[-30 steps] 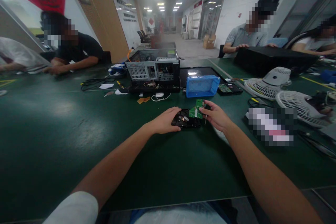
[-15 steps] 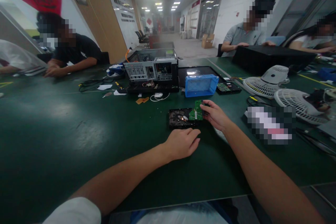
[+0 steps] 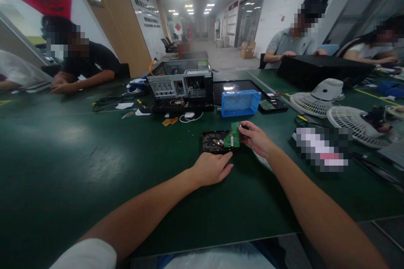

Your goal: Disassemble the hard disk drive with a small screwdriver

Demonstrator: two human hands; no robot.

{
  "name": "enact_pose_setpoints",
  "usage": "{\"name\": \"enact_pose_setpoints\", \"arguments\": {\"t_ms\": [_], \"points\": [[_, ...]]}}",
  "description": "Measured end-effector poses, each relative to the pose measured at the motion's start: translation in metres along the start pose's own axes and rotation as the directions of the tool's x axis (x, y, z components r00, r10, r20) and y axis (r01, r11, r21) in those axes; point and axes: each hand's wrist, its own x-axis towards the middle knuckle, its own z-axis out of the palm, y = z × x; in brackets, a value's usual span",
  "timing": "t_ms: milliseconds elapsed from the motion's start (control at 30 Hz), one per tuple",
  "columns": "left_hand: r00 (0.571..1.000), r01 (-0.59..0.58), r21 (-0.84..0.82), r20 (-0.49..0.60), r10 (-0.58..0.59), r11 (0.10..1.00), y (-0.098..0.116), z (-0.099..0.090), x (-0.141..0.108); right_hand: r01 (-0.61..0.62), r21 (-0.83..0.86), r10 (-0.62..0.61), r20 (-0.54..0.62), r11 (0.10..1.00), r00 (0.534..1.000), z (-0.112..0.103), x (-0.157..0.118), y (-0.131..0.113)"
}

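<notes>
A black hard drive (image 3: 212,141) lies on the green table in front of me. Over its right end is a green circuit board (image 3: 232,139), its narrow part pointing away from me. My right hand (image 3: 256,138) pinches the board's right edge between thumb and fingers. At the drive's near side is my left hand (image 3: 213,169), back upward, with the index finger reaching to the drive's edge. Its thumb stands apart from that finger, and nothing shows between them. The other left fingers are partly hidden.
Beyond the drive stand a blue plastic bin (image 3: 240,104) and an opened computer case (image 3: 181,86). Another drive with a circuit board (image 3: 274,105) lies right of the bin. White fan parts (image 3: 356,124) are at the right. Several people sit around the table.
The circuit board has shifted slightly left and toward me over the drive, with my right hand still on it. My left hand has moved a little left, its index finger now at the drive's near edge.
</notes>
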Motion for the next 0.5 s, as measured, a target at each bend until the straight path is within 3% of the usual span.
{"name": "enact_pose_setpoints", "arguments": {"t_ms": [500], "points": [[1.0,-0.011,0.002,0.009,0.011,1.0,-0.0019,-0.0001,0.0014,-0.018,-0.029,0.018,0.026,0.999,0.999,0.0006,-0.0011,0.0035]]}}
